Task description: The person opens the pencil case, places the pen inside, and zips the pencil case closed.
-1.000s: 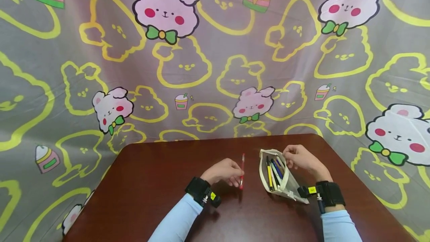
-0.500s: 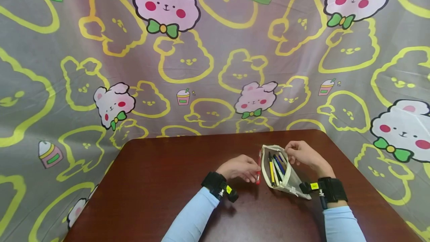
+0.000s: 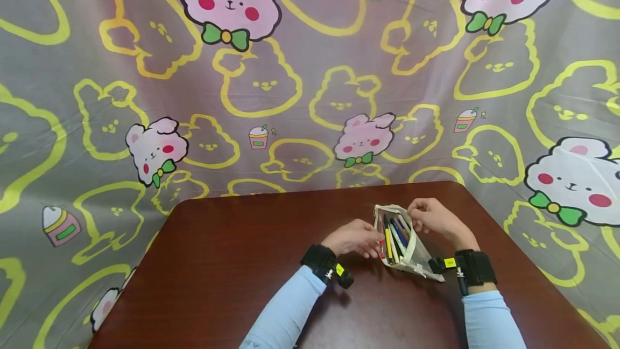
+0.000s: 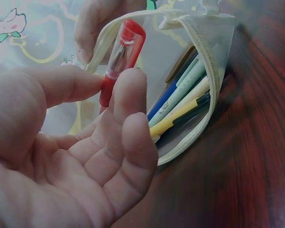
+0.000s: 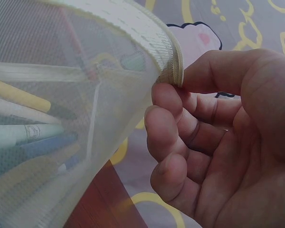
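Note:
A red pen (image 4: 121, 54) with a clear cap is pinched between thumb and fingertips of my left hand (image 3: 357, 238). In the head view the pen lies along the left side of the pouch's mouth, partly hidden by the fingers. My right hand (image 3: 438, 222) pinches the zippered edge of the cream mesh pencil pouch (image 5: 118, 99), holding its mouth apart. Inside the pouch lie several pens, among them a yellow pen (image 4: 180, 114), a pale green pen (image 4: 187, 80) and a blue pen (image 4: 164, 99).
The pouch rests on a dark reddish-brown table (image 3: 252, 252). A grey curtain (image 3: 290, 96) with cartoon animals hangs behind the table and along its sides. Each wrist wears a black strap with a small camera.
My left hand has carried the red pen rightward, from beside the pouch to its opening. The right hand keeps its grip on the pouch edge. The head view has shifted slightly.

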Motion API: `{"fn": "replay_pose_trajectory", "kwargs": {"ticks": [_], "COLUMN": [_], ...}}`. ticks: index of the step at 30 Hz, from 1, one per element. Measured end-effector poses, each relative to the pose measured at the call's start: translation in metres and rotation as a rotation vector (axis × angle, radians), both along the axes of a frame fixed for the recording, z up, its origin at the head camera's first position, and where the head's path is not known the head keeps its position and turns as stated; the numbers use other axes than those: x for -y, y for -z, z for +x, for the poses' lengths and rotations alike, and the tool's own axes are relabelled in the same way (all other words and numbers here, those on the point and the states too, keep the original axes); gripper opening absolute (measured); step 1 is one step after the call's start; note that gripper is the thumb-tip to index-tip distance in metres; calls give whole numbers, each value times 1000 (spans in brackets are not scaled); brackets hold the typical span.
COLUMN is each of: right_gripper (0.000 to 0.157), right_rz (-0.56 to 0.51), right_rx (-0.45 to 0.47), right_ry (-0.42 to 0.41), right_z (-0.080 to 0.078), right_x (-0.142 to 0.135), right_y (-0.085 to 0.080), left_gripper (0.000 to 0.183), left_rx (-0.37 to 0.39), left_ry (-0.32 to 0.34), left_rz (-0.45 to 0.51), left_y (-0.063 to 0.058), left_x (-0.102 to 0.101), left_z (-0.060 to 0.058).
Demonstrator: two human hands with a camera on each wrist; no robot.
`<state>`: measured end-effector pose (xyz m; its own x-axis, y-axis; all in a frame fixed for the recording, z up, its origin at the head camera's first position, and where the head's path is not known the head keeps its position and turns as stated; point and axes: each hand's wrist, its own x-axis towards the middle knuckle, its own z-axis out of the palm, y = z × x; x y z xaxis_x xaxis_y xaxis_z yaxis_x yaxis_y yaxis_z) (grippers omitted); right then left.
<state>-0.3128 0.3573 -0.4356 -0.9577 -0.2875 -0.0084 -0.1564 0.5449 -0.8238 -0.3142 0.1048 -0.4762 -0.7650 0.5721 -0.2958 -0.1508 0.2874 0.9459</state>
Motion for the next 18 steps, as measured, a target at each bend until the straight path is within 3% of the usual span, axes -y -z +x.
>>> {"fn": "replay_pose_trajectory", "kwargs": {"ticks": [6, 10, 18], "right_gripper": [23, 24, 23], "right_rz": [13, 15, 16], "right_rx": [9, 6, 6], "right_ry": [5, -5, -13], "right_z": [-2, -2, -2], "right_x": [1, 3, 3], "right_y": [0, -3, -5], "left_gripper": [20, 31, 37], "left_rx": [-6, 15, -5], "left_ry": [-9, 24, 47], "left_rz": [22, 88, 123], "left_y": [-2, -8, -9], "left_x": [-14, -21, -17], "left_z": [-7, -8, -4]}}
